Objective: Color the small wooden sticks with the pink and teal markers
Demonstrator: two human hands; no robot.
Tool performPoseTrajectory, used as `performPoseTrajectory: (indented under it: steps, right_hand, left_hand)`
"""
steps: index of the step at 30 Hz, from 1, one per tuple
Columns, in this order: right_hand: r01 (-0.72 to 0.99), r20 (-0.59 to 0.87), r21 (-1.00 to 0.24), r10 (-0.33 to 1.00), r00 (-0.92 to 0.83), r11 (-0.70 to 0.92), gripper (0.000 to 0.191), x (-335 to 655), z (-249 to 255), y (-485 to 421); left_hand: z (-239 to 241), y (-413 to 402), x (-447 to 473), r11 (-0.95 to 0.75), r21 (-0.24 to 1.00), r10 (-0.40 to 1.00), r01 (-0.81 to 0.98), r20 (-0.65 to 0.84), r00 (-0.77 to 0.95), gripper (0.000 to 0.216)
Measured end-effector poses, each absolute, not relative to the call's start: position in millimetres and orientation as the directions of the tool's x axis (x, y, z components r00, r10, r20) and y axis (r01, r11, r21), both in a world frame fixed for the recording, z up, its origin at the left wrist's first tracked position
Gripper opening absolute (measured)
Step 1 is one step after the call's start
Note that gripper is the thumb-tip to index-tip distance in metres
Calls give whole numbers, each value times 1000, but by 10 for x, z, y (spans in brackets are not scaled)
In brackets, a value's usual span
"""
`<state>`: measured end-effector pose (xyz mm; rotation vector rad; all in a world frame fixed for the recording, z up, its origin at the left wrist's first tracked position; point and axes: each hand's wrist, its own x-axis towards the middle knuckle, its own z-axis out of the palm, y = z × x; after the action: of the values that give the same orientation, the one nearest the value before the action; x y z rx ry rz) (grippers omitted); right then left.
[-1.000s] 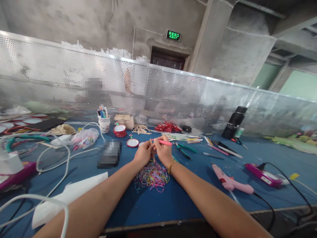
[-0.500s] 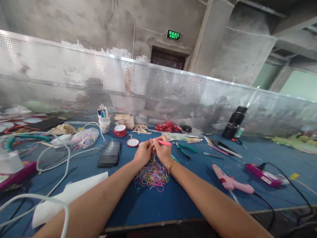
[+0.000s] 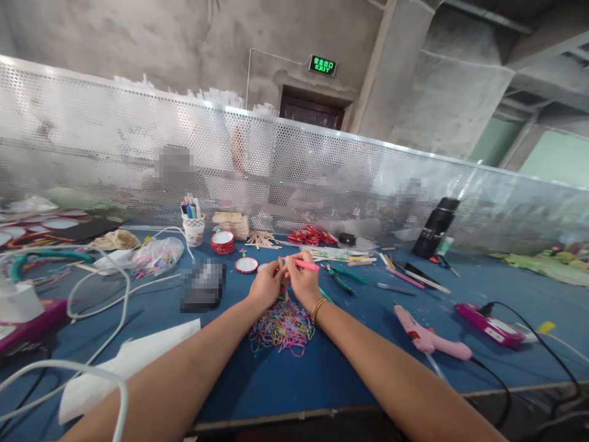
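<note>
My right hand (image 3: 302, 277) is closed round a pink marker-like pen (image 3: 306, 264), whose shaft points out to the right. Close against it, my left hand (image 3: 267, 283) is pinched shut at the left end of the pen; what its fingers hold is hidden. Directly below both hands lies a tangled heap of colourful rubber bands (image 3: 284, 328) on the blue tabletop. A small round red-rimmed disc (image 3: 246, 264) rests just beyond my left hand. Green-handled pliers (image 3: 341, 280) lie to the right of my right hand.
A pink glue gun (image 3: 427, 337) with a cord lies at right, near a purple power strip (image 3: 490, 325). A black bottle (image 3: 436, 227) stands farther back. White cable (image 3: 125, 288) loops across the left. A pen cup (image 3: 194, 231) stands before the perforated metal screen (image 3: 257, 159).
Almost nothing differs. Both hands stay together above the rubber bands, and the pink pen is held in nearly the same place.
</note>
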<state>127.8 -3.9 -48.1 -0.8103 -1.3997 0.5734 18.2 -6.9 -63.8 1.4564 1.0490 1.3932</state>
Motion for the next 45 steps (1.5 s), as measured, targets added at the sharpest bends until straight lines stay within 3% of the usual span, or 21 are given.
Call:
performPoseTrajectory:
  steps: [45]
  right_hand:
    - [95, 603, -797, 793, 86, 596, 26, 1257, -442, -100]
  left_hand:
    - [-676, -36, 180, -287, 958, 958, -5, 287, 11, 34]
